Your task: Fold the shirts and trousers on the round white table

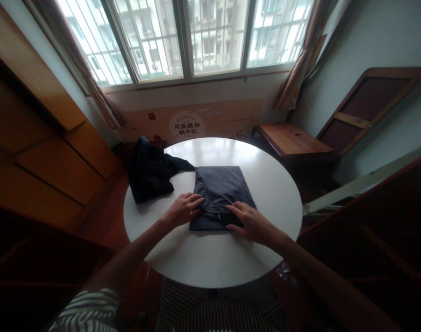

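Observation:
A grey garment (219, 182), folded into a flat, roughly rectangular shape, lies on a round white table (210, 263). Its near part is darker, and creases run across the middle. My left hand (183, 208) touches the garment's left edge, its fingers stretched over the fabric and the thumb apart. On the near right part rests my right hand (250, 222), fingers extended and thumb spread from them. Neither hand visibly grips the cloth. What kind of garment it is, I cannot tell.
A crumpled black garment (150, 170) hangs partly over the table's left edge, one end reaching the grey cloth. A wooden bench (293, 139) stands beyond the table at right. Wooden cabinets (58, 159) line the left side, and a long printed box (227, 117) lies under the window.

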Available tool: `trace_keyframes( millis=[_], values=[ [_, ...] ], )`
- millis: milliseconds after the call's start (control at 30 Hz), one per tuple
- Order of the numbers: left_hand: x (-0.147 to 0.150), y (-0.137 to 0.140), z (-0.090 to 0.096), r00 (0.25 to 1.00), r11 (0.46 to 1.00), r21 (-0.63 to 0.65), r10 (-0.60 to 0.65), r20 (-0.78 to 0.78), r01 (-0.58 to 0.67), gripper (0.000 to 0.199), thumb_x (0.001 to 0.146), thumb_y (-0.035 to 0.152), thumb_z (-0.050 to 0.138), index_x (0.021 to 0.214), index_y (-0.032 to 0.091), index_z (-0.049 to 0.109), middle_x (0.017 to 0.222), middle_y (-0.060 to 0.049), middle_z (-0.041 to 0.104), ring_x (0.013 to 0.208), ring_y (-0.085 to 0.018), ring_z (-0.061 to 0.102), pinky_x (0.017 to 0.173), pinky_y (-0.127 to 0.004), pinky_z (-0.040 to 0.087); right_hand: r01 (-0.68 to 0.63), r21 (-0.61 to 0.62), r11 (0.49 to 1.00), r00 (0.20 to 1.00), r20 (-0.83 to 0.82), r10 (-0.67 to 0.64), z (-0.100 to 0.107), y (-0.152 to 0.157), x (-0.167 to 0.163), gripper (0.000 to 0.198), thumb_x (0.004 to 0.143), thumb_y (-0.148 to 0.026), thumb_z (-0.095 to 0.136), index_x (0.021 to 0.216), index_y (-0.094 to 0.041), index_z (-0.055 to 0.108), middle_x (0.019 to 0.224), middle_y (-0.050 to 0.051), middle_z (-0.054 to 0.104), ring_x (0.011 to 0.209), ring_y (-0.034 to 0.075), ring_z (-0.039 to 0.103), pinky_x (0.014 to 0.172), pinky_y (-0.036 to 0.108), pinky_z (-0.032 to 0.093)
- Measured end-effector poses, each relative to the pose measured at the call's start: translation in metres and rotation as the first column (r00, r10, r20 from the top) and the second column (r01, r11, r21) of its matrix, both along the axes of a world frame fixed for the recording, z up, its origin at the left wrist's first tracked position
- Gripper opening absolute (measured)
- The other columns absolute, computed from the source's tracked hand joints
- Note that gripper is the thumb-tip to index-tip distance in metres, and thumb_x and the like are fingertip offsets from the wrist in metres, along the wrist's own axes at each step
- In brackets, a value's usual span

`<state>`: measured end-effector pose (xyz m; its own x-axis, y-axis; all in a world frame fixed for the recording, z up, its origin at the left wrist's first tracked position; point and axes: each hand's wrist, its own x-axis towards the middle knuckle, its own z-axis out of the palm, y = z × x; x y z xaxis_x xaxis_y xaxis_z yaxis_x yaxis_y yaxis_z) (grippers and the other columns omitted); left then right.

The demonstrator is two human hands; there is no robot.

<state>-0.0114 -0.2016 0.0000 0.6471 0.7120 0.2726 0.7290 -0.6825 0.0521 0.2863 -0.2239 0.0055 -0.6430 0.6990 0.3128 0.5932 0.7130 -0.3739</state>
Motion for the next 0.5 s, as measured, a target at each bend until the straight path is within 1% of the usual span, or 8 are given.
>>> trace_keyframes(
  millis=[67,133,167,267,367,433,500],
  values=[
    [0.002,0.004,-0.004,1.000,1.000,-0.019,0.007,-0.020,-0.007,0.028,0.092,0.018,0.059,0.119,0.022,0.065,0.118,-0.011,0.065,0.103,-0.025,0.062,0.092,-0.041,0.052,0.001,0.000,1.000,1.000,0.002,-0.001,-0.005,-0.002,-0.009,0.040,0.084,-0.022,0.070,0.123,-0.020,0.062,0.109,0.013,0.062,0.099,0.028,0.062,0.090,0.048,0.056],
    [0.003,0.005,-0.007,1.000,1.000,-0.029,0.007,-0.014,-0.008,0.025,0.094,0.011,0.052,0.111,0.021,0.068,0.108,-0.010,0.067,0.097,-0.022,0.063,0.088,-0.038,0.053,-0.019,0.015,1.000,0.999,-0.026,0.020,-0.007,-0.004,-0.014,0.030,0.085,-0.011,0.063,0.114,-0.019,0.065,0.104,0.012,0.059,0.098,0.026,0.060,0.090,0.046,0.055],
    [0.002,0.004,-0.008,1.000,0.999,-0.031,0.012,0.009,-0.011,0.027,0.094,0.009,0.048,0.109,0.020,0.067,0.105,-0.010,0.067,0.096,-0.021,0.064,0.088,-0.036,0.054,-0.038,0.028,0.999,0.998,-0.041,0.039,-0.007,-0.004,-0.015,0.030,0.085,-0.005,0.058,0.110,-0.018,0.066,0.103,0.012,0.058,0.098,0.025,0.059,0.089,0.044,0.055],
    [0.001,0.001,-0.010,0.984,0.998,-0.036,0.058,0.169,-0.053,0.029,0.097,0.007,0.040,0.112,0.018,0.062,0.103,-0.009,0.066,0.092,-0.018,0.065,0.084,-0.031,0.055,-0.084,0.090,0.992,0.995,-0.039,0.087,-0.003,-0.003,-0.016,0.043,0.078,0.008,0.044,0.104,-0.017,0.066,0.101,0.012,0.058,0.097,0.023,0.056,0.086,0.039,0.055],
    [-0.001,-0.005,-0.015,0.942,0.994,-0.044,0.106,0.319,-0.096,0.024,0.099,0.011,0.040,0.112,0.017,0.059,0.100,-0.008,0.065,0.086,-0.017,0.065,0.080,-0.029,0.055,-0.082,0.141,0.987,0.997,0.020,0.080,-0.002,-0.005,-0.012,0.051,0.073,0.011,0.041,0.107,-0.017,0.066,0.105,0.013,0.058,0.098,0.024,0.054,0.087,0.040,0.054],
    [-0.004,-0.011,-0.019,0.936,0.993,-0.036,0.118,0.333,-0.112,0.020,0.098,0.014,0.043,0.108,0.018,0.060,0.097,-0.007,0.065,0.086,-0.018,0.065,0.080,-0.030,0.055,-0.092,0.128,0.988,0.995,0.062,0.084,-0.003,-0.010,-0.007,0.051,0.073,0.010,0.040,0.110,-0.016,0.064,0.108,0.014,0.058,0.097,0.023,0.056,0.086,0.040,0.054],
    [-0.007,-0.017,-0.021,0.948,0.992,-0.014,0.126,0.291,-0.128,0.018,0.097,0.014,0.045,0.103,0.018,0.061,0.096,-0.007,0.066,0.086,-0.019,0.066,0.079,-0.030,0.055,-0.126,0.071,0.990,0.989,0.081,0.120,-0.001,-0.015,-0.001,0.044,0.079,0.005,0.044,0.113,-0.015,0.063,0.109,0.014,0.059,0.094,0.022,0.058,0.083,0.038,0.055]
  ],
)
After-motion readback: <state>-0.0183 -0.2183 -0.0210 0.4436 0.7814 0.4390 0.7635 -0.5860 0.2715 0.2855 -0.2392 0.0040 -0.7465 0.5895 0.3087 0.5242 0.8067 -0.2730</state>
